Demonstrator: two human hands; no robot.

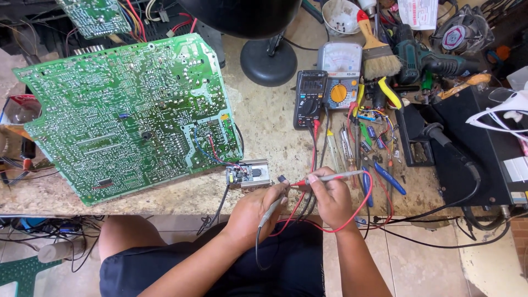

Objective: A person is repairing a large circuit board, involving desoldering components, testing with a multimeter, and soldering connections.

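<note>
Evidently the probing step is in hand: both hands hold meter probes aimed toward the small circuit module (248, 174) lying at the bench edge, just ahead and to the left of the left hand (254, 212). That hand is closed around the black probe (273, 208) in a pencil grip, its tip rising toward a small dark part beside the module; whether it touches I cannot tell. The right hand (331, 197) pinches the red probe (329, 178) between thumb and fingers, holding it nearly level, tip pointing left toward the same spot. The next move, I judge, calls for steady tips set on separate contacts without bridging them. Both forearms come up from the lap, wrists meeting at the edge. Beyond the right hand stands the dark multimeter (309, 98); far left of the left hand lies the large green board (121, 115).
</note>
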